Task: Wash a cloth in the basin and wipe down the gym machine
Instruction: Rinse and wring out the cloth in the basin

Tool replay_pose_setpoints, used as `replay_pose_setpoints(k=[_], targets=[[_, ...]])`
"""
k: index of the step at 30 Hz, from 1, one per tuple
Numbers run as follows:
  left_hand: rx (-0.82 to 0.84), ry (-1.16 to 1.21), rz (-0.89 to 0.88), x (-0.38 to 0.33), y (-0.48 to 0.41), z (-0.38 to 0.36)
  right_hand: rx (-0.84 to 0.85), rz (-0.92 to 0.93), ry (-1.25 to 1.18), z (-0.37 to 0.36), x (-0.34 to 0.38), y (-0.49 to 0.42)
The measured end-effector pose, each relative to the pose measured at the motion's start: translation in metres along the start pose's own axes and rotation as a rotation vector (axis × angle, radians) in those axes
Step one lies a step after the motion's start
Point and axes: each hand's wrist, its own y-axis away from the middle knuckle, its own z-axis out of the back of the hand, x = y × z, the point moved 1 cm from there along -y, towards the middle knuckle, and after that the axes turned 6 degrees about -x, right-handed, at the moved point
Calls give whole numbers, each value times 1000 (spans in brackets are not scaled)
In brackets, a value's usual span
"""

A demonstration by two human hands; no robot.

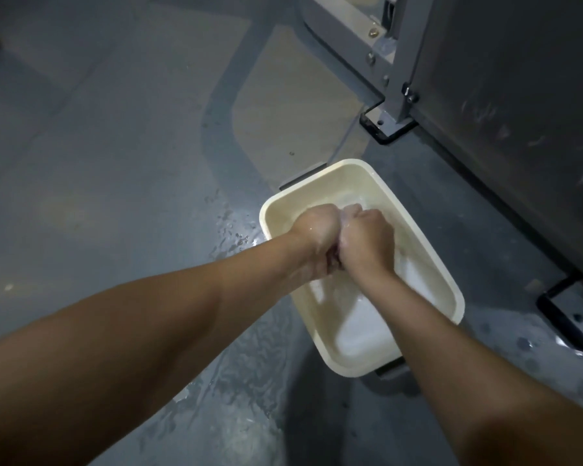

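Over the cream rectangular plastic basin (450, 280), left hand (312, 232) and right hand (367, 238) together, fists clenched on a pale cloth (350, 208) (mostly hidden).

Cream basin (451, 290) on wet floor (115, 163); left hand (313, 230) and right hand (367, 240) fisted together above it, wringing a cloth (352, 207); gym machine (519, 112) just beside.

Your two bare forearms reach forward and converge. Your left hand (312, 230) and right hand (367, 238) are both balled into fists, pressed knuckle to knuckle, backs of the hands facing up and wet. The fingers curl under, out of sight; what they hold cannot be seen clearly.
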Motion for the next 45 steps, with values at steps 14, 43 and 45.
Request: replay_pose_setpoints(k=[14,43,45], targets=[[29,-261,162,-1,-8,19,235,-113,375,-30,-53,4],[42,-85,50,-7,-9,17,-9,110,-33,-5,5,28],[36,-21,88,-7,-5,12,-8,35,-35,-3,8,3]])
